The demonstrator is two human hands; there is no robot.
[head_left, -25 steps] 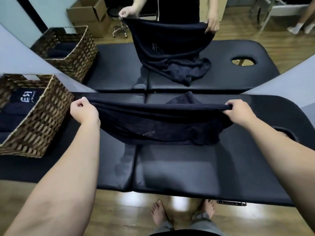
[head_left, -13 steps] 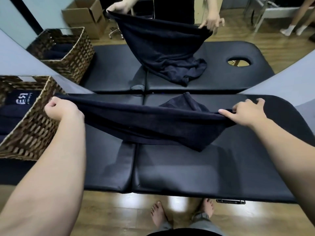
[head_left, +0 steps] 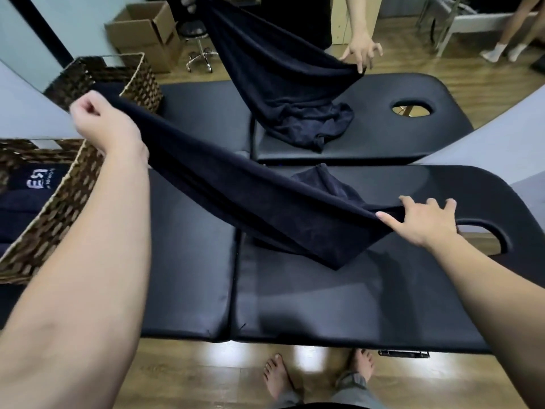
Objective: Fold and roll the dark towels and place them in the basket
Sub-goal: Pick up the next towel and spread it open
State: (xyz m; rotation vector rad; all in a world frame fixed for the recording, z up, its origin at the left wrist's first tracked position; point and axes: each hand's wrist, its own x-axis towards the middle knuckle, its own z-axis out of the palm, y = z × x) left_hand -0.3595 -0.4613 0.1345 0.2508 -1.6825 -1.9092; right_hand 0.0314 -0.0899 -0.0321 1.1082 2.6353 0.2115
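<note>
Dark towel (head_left: pixel 265 208) stretched slanting above black table, folded towels in wicker basket (head_left: pixel 56 214) at left.

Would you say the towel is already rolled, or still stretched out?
Stretched out: the towel hangs between the left hand and right hand.

A black padded massage table (head_left: pixel 339 296) is stretching across the middle of the frame. A mirror (head_left: pixel 26 113) is standing behind it, reflecting a cardboard box (head_left: pixel 141 31) and a wheeled stool (head_left: pixel 199 51) at upper left. Bare feet (head_left: pixel 278 376) are resting on the wooden floor (head_left: pixel 182 376) at bottom centre.
</note>
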